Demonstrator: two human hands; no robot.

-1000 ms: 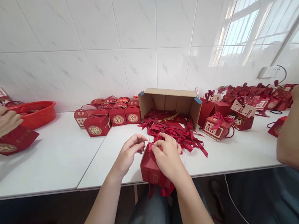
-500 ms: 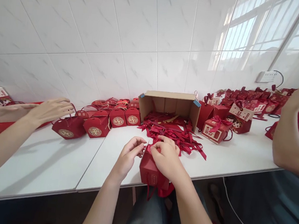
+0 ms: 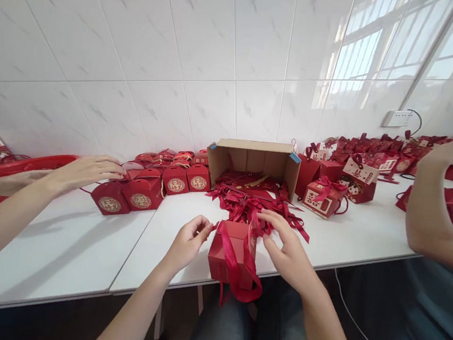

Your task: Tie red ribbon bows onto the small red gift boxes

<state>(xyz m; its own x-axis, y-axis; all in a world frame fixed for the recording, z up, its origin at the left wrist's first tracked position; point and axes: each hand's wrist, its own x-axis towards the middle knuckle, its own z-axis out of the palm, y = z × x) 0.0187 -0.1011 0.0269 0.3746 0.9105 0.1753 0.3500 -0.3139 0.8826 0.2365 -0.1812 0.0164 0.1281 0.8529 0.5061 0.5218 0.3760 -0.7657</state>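
In front of me a red gift box (image 3: pixel 218 260) stands at the table's front edge. A dark red ribbon (image 3: pixel 253 294) passes over its top and hangs in a loop down its near side. My left hand (image 3: pixel 189 241) is closed at the box's upper left, thumb and forefinger pinching a ribbon end. My right hand (image 3: pixel 291 251) is at the box's upper right, thumb and fingers apart. Its fingertips are close to the box's top edge and the ribbon there. Behind the box, loose red ribbons (image 3: pixel 247 207) spill from a cardboard box (image 3: pixel 258 146) lying on its side.
Finished-looking red boxes (image 3: pixel 177 181) stand in rows left of the carton. At right are a bow-tied box (image 3: pixel 323 198) and many more boxes. Another person's hand (image 3: pixel 86 172) touches boxes at left; a co-worker's arm (image 3: pixel 427 205) is at right. A red basin (image 3: pixel 59 160) sits far left.
My hands have moved apart, the right one off the box top to its right side. The ribbon loop now hangs across the box's front. The left co-worker's box now stands against its neighbour.
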